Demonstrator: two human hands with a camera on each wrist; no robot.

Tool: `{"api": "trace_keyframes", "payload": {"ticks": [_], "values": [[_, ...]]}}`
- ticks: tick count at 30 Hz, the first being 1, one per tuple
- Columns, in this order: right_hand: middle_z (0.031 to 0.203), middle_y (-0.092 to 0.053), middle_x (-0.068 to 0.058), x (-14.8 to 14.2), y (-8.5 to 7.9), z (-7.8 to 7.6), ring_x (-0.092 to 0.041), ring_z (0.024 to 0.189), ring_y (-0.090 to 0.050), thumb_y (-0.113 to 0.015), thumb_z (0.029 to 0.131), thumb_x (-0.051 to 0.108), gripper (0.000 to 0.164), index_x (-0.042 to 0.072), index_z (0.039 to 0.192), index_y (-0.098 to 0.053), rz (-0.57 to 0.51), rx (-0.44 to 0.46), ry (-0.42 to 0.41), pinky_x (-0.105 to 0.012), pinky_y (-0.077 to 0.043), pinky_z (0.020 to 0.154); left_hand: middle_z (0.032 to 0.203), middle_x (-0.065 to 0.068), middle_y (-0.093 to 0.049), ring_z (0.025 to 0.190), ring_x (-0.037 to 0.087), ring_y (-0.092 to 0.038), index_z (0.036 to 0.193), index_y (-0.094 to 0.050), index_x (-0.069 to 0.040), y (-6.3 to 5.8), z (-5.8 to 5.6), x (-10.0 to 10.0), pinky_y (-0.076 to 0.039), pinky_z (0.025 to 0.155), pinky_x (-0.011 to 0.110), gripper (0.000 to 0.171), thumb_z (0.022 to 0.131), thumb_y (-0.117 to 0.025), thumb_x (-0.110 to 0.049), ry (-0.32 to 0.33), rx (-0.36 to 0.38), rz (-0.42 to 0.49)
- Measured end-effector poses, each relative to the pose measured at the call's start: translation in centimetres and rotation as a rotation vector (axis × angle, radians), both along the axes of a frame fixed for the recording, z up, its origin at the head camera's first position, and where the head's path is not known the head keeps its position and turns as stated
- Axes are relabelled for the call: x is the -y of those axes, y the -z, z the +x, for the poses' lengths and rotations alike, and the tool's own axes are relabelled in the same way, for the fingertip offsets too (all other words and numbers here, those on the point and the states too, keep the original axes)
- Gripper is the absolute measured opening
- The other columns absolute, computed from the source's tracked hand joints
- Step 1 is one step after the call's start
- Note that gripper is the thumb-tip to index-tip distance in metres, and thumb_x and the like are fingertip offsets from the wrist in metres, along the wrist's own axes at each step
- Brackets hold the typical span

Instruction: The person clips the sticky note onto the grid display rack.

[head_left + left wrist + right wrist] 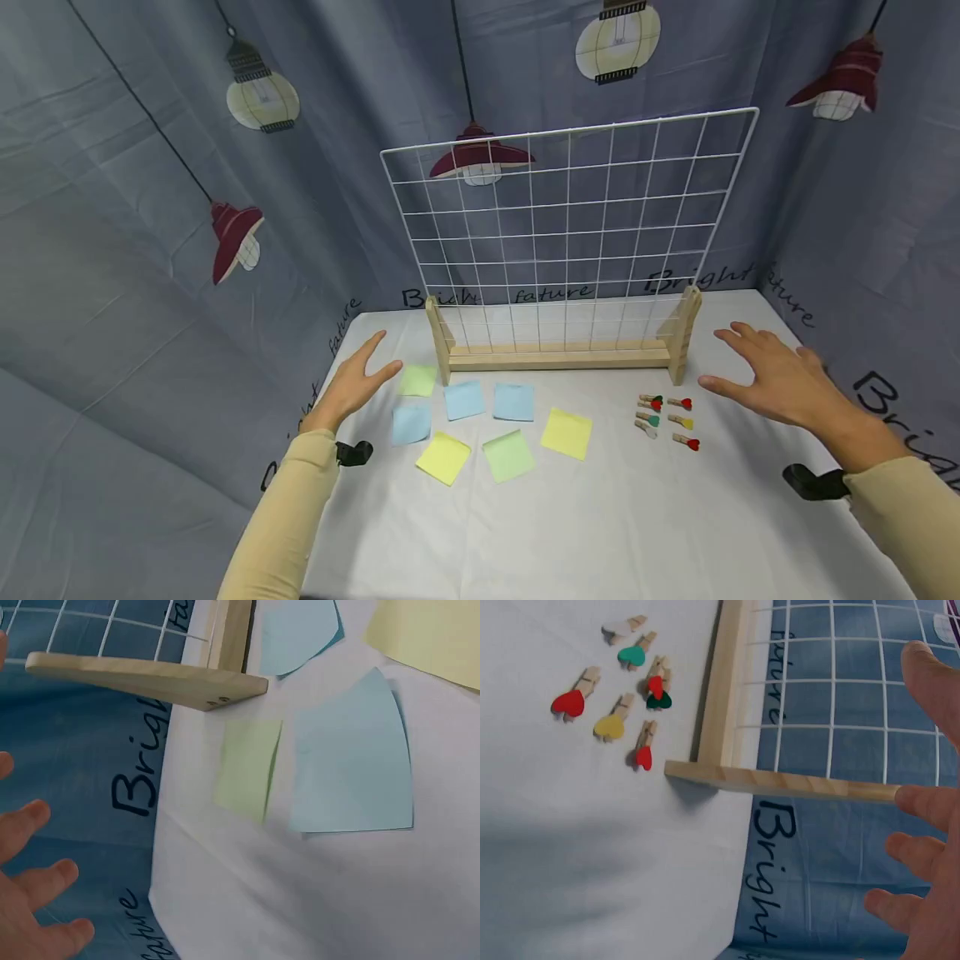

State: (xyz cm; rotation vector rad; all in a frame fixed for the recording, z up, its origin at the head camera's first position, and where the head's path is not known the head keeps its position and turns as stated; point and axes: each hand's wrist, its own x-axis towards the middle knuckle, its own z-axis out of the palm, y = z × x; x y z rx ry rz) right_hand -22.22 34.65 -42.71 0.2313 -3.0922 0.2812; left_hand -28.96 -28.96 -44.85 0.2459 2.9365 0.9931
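My left hand hovers at the table's left side with fingers spread, holding nothing; a small green sticky note and a blue sticky note lie nearest to it. Over the right side my right hand is also spread and holds nothing. To its left lie several small wooden clothespins with coloured hearts, among them a yellow one and a red one. A white wire grid stands upright in a wooden base between the hands.
More sticky notes lie mid-table: blue, yellow, yellow and green. A white cloth covers the table. Blue-grey curtains printed with lamps and lettering surround it at the back and sides.
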Motion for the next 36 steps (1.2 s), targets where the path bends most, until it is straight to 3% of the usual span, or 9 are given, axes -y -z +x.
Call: {"api": "trace_keyframes", "payload": {"ticks": [10,23,36], "values": [[0.157,-0.033,-0.038,1.2,1.3,0.1,-0.061,0.138,-0.035,-0.061,0.092,0.070,0.097,-0.002,0.153,-0.040,-0.046,0.005,-0.004,-0.085,-0.025,0.101,0.168,0.014,-0.032,0.154,0.044,-0.028,0.164,-0.027,-0.027,2.4,0.1,1.4,-0.033,0.116,0.068,0.082,0.098,-0.057,-0.064,-0.090,0.011,0.160],[0.157,-0.035,-0.036,1.6,3.3,0.6,-0.061,0.137,-0.038,-0.061,0.092,0.069,0.095,0.001,0.154,-0.041,-0.121,0.012,0.038,-0.081,-0.029,0.104,0.164,0.018,-0.038,0.149,0.046,-0.037,0.163,-0.031,-0.018,5.0,-1.5,1.8,-0.038,0.117,0.059,0.081,0.099,-0.062,-0.058,-0.126,0.043,0.213],[0.152,-0.042,-0.037,2.1,5.0,0.8,-0.062,0.134,-0.042,-0.066,0.091,0.066,0.093,0.000,0.152,-0.042,-0.225,0.034,0.045,-0.078,-0.035,0.103,0.159,0.021,-0.044,0.143,0.047,-0.045,0.159,-0.038,-0.015,6.7,-3.2,0.8,-0.041,0.116,0.056,0.078,0.097,-0.068,-0.051,-0.123,0.043,0.235]]}}
